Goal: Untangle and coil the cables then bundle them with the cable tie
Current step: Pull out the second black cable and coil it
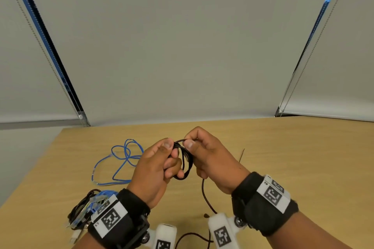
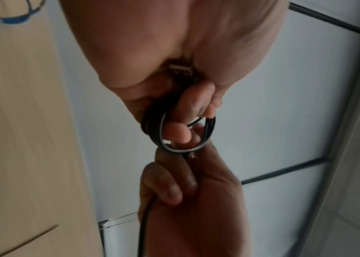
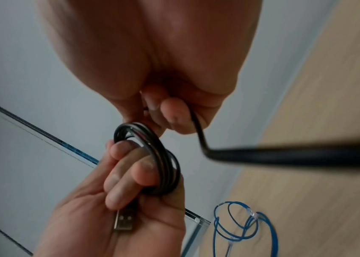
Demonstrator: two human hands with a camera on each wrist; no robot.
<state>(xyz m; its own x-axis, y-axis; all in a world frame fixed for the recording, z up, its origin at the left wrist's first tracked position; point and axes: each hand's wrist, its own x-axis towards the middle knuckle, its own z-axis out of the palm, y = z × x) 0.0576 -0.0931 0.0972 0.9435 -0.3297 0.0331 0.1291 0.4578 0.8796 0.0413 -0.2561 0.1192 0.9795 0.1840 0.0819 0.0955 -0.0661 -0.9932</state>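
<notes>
My left hand [image 1: 162,159] holds a small coil of black cable [image 1: 185,160] above the wooden table [image 1: 293,147], its fingers curled through the loops. In the right wrist view the coil [image 3: 163,161] wraps those fingers and a metal USB plug [image 3: 123,220] lies in the palm. My right hand [image 1: 202,147] pinches the cable at the top of the coil. The loose tail [image 1: 205,196] hangs from that hand toward the near edge. A thin black cable tie [image 1: 241,154] lies on the table right of my hands.
A loose blue cable [image 1: 119,159] sprawls on the table left of my hands. A tangle of black, blue and clear cables [image 1: 85,210] sits by my left wrist. Window blinds [image 1: 182,46] hang behind the table's far edge.
</notes>
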